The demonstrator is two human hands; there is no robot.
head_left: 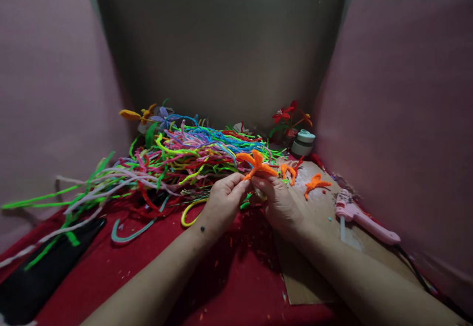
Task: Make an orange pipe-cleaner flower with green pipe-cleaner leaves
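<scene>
Both my hands meet at the middle of the view over a red cloth (229,276). My left hand (221,202) and my right hand (276,201) pinch the base of an orange pipe-cleaner flower (256,163), whose petals stick up above the fingertips. Fingers of both hands are closed on it. Right behind lies a big tangle of coloured pipe cleaners (177,158).
Two more orange pipe-cleaner pieces (316,183) lie on a brown board (325,217) at the right, beside a pink glue gun (364,220). A roll of tape (303,143) and finished flowers (286,114) stand at the back. A black object (40,276) lies at left.
</scene>
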